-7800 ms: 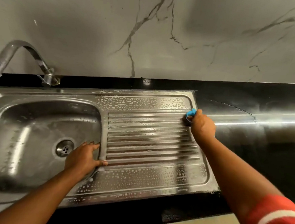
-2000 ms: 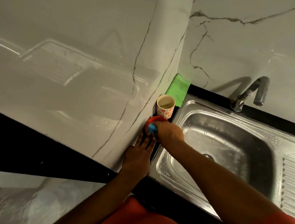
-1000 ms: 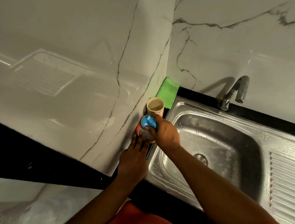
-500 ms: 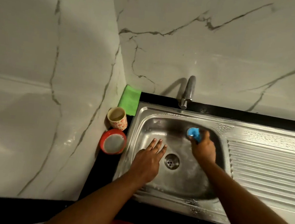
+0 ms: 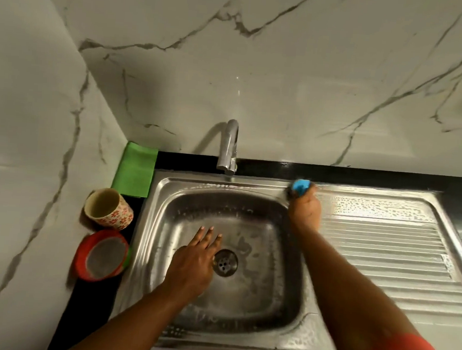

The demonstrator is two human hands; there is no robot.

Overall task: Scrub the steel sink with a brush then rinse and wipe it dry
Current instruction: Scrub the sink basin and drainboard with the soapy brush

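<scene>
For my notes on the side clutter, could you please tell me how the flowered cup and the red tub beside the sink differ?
The cup is cream with small red flowers; the tub is plain red. The cup is the narrower of the two, the tub wider. The cup's mouth is open and shows its pale inside, while the tub's top shows a grey surface. The cup stands nearer the green cloth, the tub nearer the person. Both sit on the black counter left of the sink.

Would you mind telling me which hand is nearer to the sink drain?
Left. The left hand lies flat in the basin right beside the drain; the right hand grips the blue brush at the basin's far-right rim.
</scene>
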